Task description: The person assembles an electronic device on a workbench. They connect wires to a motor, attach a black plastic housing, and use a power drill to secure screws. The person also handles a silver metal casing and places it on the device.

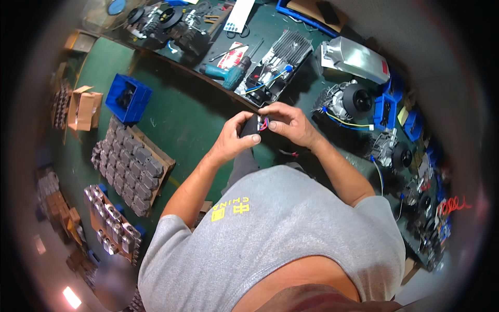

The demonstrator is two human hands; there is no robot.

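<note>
My left hand (230, 138) grips a small black box-shaped part (250, 126) between thumb and fingers, in front of my body near the bench edge. Short red and blue wires (264, 124) come out of its right side at a pale connector. My right hand (294, 125) is closed at those wires, its thumb and fingertips pinching them near the part. Just beyond my hands, on the bench, lies a finned metal housing (292, 48) with a black round piece, a blue connector and yellow and blue leads.
A teal cordless drill (231, 73) lies left of the housing. Motor units (347, 101) with black wheels line the right bench, near a silver metal cover (356, 58). Blue bins (384, 110) stand behind them. At left are a blue crate (128, 99) and stacked grey castings (127, 161).
</note>
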